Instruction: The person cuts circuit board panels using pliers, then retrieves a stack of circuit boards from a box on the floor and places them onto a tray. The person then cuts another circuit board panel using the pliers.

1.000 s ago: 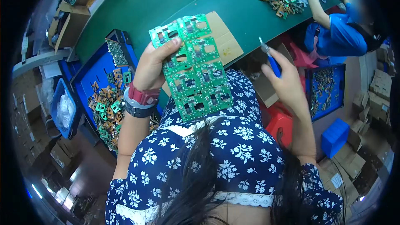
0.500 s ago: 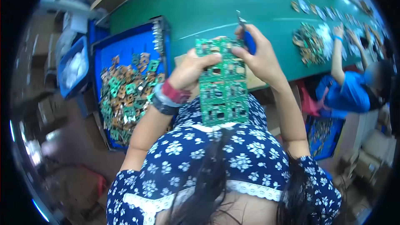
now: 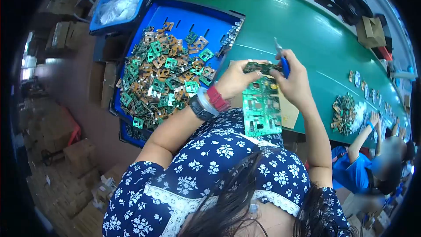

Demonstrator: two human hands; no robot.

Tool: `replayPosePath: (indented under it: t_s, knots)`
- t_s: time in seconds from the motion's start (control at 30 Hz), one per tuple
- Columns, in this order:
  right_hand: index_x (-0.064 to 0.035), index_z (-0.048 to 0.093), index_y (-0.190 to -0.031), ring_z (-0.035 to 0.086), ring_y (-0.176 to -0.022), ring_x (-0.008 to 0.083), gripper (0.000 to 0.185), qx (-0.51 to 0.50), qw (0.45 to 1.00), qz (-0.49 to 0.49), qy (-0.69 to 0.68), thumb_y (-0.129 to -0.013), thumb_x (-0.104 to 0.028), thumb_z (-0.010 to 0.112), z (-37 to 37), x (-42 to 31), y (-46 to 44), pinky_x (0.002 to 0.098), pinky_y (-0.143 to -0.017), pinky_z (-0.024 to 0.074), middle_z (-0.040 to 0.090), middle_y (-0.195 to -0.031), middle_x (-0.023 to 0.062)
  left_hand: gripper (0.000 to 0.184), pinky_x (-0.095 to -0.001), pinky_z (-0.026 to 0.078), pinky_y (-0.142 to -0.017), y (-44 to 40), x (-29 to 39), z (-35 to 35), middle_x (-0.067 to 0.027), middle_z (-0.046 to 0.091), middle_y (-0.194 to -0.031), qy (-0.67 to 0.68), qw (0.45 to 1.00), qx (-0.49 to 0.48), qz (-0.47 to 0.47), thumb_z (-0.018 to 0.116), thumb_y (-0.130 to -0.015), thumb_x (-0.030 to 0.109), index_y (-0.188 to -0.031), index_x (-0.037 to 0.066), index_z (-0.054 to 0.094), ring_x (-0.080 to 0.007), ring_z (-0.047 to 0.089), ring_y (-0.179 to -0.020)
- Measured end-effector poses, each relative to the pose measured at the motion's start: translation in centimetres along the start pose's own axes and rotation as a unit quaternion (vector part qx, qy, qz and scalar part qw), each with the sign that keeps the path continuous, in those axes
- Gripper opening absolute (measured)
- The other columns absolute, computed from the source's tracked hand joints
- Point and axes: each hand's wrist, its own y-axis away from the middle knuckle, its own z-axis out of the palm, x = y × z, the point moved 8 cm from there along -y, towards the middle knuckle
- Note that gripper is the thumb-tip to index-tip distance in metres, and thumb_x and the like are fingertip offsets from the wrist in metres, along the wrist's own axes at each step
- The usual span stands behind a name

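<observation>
A green circuit board panel (image 3: 262, 109) hangs in front of my body, its lower end near my dress. My left hand (image 3: 237, 79) grips its upper left, thumb on top. The panel's top strip (image 3: 258, 67) is bent at an angle to the rest. My right hand (image 3: 297, 81) pinches the upper right side and also holds a blue-handled tool (image 3: 285, 67) with a thin metal tip pointing away from me. The tool's exact kind cannot be made out. Fingers beneath the panel are hidden.
Left of me, a blue tray (image 3: 164, 11) holds a heap of small boards (image 3: 164, 72). Beyond it stands a blue bin (image 3: 98, 19) with white bags. More boards (image 3: 343, 114) lie on the green table (image 3: 263, 13), near a co-worker's arm (image 3: 362, 138). A tan board (image 3: 288, 112) lies under the panel.
The view has swung, bringing the tray nearer the middle. The panel's top strip, flat with the rest before, is now bent. Both hands keep their hold.
</observation>
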Motion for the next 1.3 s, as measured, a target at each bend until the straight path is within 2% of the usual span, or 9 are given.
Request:
replayPosePath:
  t_s: [0.13, 0.2, 0.27, 0.5, 0.57, 0.73, 0.9, 1.0, 1.3]
  knots:
    - [-0.0032, 0.052, -0.103, 0.063, -0.078, 0.0390, 0.030, -0.019, 0.999, 0.005, 0.029, -0.079, -0.011, 0.068, 5.6, -3.5, -3.1, 0.0433, -0.069, 0.0483, 0.061, -0.082, 0.0224, 0.028, -0.0268, 0.050, -0.082, 2.8, 1.2, -5.4, -0.0088, 0.068, -0.103, -0.080, 0.987, 0.141, -0.022, 0.057, -0.088, 0.003, -0.116, -0.001, 0.061, -0.0108, 0.062, -0.091]
    - [-0.0046, 0.053, -0.104, 0.062, -0.083, 0.0439, 0.027, -0.037, 0.997, -0.063, 0.006, -0.081, -0.013, 0.065, 8.9, -5.6, -4.2, 0.0473, -0.069, 0.0476, 0.063, -0.086, 0.0250, 0.027, -0.0267, 0.050, -0.079, 5.3, 3.1, -7.8, -0.0092, 0.069, -0.099, -0.275, 0.934, 0.228, -0.031, 0.057, -0.089, 0.005, -0.115, -0.001, 0.062, -0.0105, 0.063, -0.089]
    - [-0.0045, 0.053, -0.104, 0.062, -0.081, 0.0429, 0.028, -0.071, 0.991, -0.093, -0.069, -0.081, -0.016, 0.065, 11.7, -7.7, -5.2, 0.0464, -0.069, 0.0481, 0.062, -0.085, 0.0251, 0.027, -0.0279, 0.052, -0.078, 7.8, 2.5, -12.1, -0.0085, 0.069, -0.099, -0.221, 0.929, 0.296, -0.035, 0.059, -0.088, 0.005, -0.114, -0.001, 0.062, -0.0144, 0.064, -0.088]
    - [0.0011, 0.058, -0.109, 0.063, -0.089, 0.0348, 0.057, -0.170, 0.951, -0.173, -0.190, -0.076, -0.042, 0.076, 17.7, -12.7, -7.2, 0.0420, -0.078, 0.0490, 0.064, -0.098, 0.0216, 0.066, -0.0331, 0.057, -0.073, 20.5, 4.0, -26.5, -0.0260, 0.045, -0.134, -0.148, 0.873, 0.465, -0.005, 0.065, -0.084, 0.003, -0.140, -0.004, 0.032, -0.0238, 0.058, -0.108]
    - [0.0032, 0.058, -0.111, 0.062, -0.093, 0.0327, 0.065, -0.211, 0.956, -0.128, -0.161, -0.074, -0.047, 0.076, 17.0, -12.7, -7.7, 0.0402, -0.081, 0.0486, 0.063, -0.102, 0.0203, 0.071, -0.0346, 0.057, -0.074, 23.7, 3.7, -29.1, -0.0304, 0.037, -0.138, -0.198, 0.829, 0.516, -0.084, 0.066, -0.084, 0.005, -0.142, -0.004, 0.026, -0.0266, 0.055, -0.113]
    - [0.0036, 0.059, -0.110, 0.063, -0.090, 0.0268, 0.064, -0.224, 0.956, -0.075, -0.173, -0.074, -0.047, 0.077, 16.1, -10.9, -7.1, 0.0362, -0.080, 0.0487, 0.064, -0.099, 0.0166, 0.065, -0.0335, 0.056, -0.075, 24.0, 6.4, -28.2, -0.0271, 0.042, -0.136, -0.224, 0.813, 0.533, -0.068, 0.067, -0.085, 0.008, -0.139, -0.004, 0.032, -0.0253, 0.056, -0.112]
    - [0.0013, 0.060, -0.111, 0.062, -0.084, 0.0189, 0.053, -0.296, 0.925, -0.018, -0.240, -0.077, -0.036, 0.077, 17.7, -8.9, -4.7, 0.0326, -0.076, 0.0490, 0.065, -0.093, 0.0098, 0.051, -0.0281, 0.052, -0.079, 15.0, 8.9, -18.8, -0.0156, 0.057, -0.124, -0.120, 0.923, 0.364, 0.026, 0.067, -0.087, 0.012, -0.129, -0.003, 0.043, -0.0181, 0.058, -0.106]
    - [-0.0008, 0.059, -0.111, 0.060, -0.080, 0.0122, 0.042, -0.264, 0.848, 0.080, -0.452, -0.080, -0.023, 0.076, 16.3, -7.2, -2.9, 0.0278, -0.072, 0.0481, 0.064, -0.089, 0.0043, 0.043, -0.0270, 0.050, -0.081, 11.1, 6.4, -16.0, -0.0129, 0.061, -0.118, -0.036, 0.946, 0.320, 0.038, 0.067, -0.088, 0.013, -0.124, -0.002, 0.049, -0.0164, 0.060, -0.101]
    - [-0.0024, 0.058, -0.110, 0.060, -0.082, 0.0088, 0.034, -0.142, 0.827, 0.182, -0.512, -0.082, -0.015, 0.072, 11.0, -0.8, 2.3, 0.0237, -0.074, 0.0480, 0.064, -0.092, 0.0026, 0.036, -0.0285, 0.050, -0.083, 8.2, 0.4, -7.7, -0.0084, 0.063, -0.111, 0.118, 0.967, 0.215, -0.069, 0.066, -0.088, 0.013, -0.120, -0.001, 0.055, -0.0147, 0.061, -0.095]
